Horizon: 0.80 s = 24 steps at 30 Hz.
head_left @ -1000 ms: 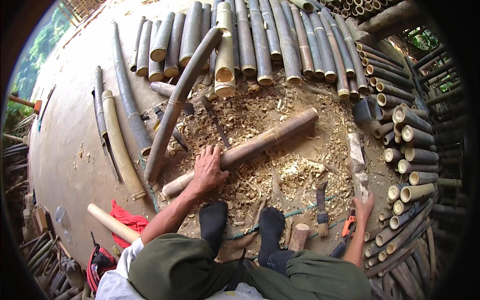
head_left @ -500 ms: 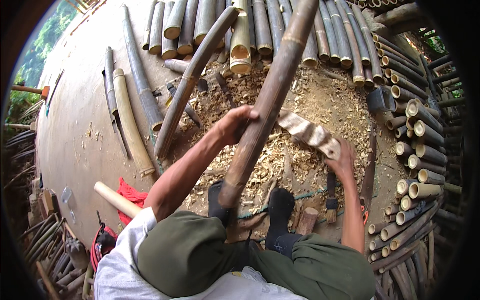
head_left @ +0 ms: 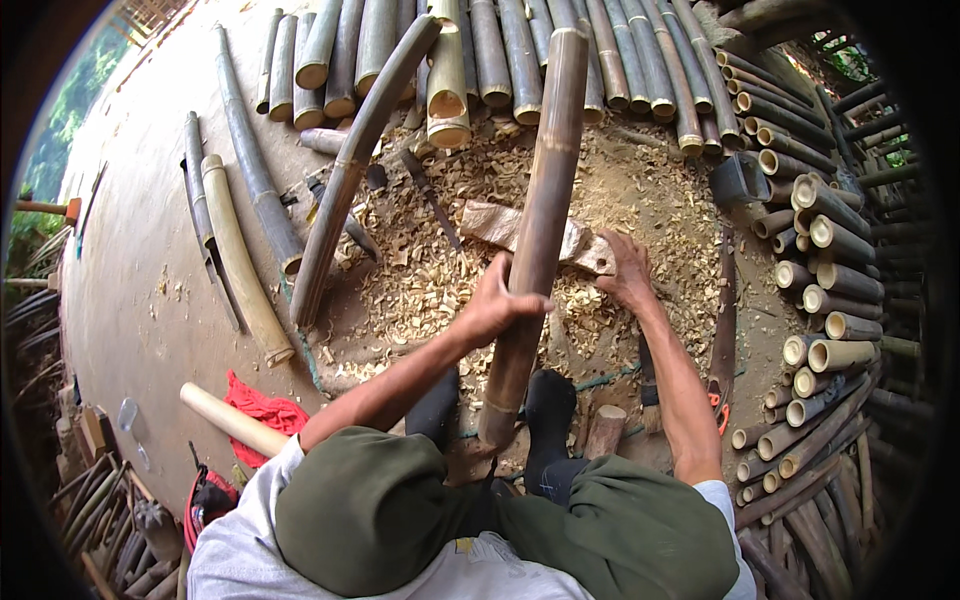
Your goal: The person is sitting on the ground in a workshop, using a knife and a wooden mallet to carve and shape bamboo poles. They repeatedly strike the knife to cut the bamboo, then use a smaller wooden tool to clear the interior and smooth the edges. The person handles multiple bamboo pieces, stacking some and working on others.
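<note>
A thick dark bamboo pole (head_left: pixel 552 180) rises in front of me, tilted slightly right, its near end between my feet. My left hand (head_left: pixel 500 303) is wrapped round its lower half, thumb across the front. Crossing beneath the pole is a pale, roughly hewn wooden block (head_left: pixel 490 223) with a small hole near its right end. That right end is in the grip of my right hand (head_left: pixel 627 270). The pole hides the block's middle, and I cannot tell whether the two touch. Pale wood shavings (head_left: pixel 400 300) lie all around them.
Several cut bamboo poles (head_left: pixel 493 60) lie in a row at the far side, and more are stacked (head_left: pixel 845 290) at the right. Another long pole (head_left: pixel 360 150) slants at the left. A knife-like tool (head_left: pixel 430 200), a dark container (head_left: pixel 740 180) and a red cloth (head_left: pixel 262 412) lie about.
The bamboo pole has swung more upright, its far end shifting left. My right hand has brought the wooden block leftward and farther from me, beneath the pole. My left hand has come lower.
</note>
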Motion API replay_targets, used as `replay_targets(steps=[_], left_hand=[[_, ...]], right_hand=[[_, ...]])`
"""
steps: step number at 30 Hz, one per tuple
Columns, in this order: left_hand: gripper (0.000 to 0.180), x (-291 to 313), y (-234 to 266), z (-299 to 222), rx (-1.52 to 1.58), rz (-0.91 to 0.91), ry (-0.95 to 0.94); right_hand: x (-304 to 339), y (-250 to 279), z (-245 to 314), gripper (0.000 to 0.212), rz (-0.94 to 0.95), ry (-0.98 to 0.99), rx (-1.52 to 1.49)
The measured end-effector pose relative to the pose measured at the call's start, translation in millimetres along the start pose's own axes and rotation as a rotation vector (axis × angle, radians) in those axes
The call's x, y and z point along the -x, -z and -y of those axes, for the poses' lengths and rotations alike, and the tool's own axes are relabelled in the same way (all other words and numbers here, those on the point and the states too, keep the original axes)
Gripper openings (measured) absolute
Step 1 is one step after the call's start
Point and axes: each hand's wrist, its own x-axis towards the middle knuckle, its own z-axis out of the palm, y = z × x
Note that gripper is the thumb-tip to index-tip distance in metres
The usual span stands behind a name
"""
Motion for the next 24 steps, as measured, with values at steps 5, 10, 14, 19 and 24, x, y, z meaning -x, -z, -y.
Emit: replay_targets(steps=[5,10,14,19,24], left_hand=[[0.101,18.1,-13.1,74.9,-0.197,-0.121,0.045],[0.088,12.2,-19.0,90.7,-0.444,-0.16,0.083],[0.085,25.9,-21.2,64.7,-0.561,-0.108,0.16],[0.084,16.8,-11.4,77.5,-0.517,-0.021,0.204],[0.081,20.2,-23.1,63.5,-0.654,-0.136,0.205]], right_hand=[[-3.1,1.1,43.4,0.09,0.028,-0.078,0.006],[35.0,28.2,109.8,0.098,-0.182,-0.215,0.032],[128.3,41.3,143.1,0.085,-0.257,-0.519,-0.11],[289.9,12.2,148.5,0.07,0.147,-0.861,0.229],[340.6,-38.7,135.4,0.069,0.262,-0.938,0.122]])
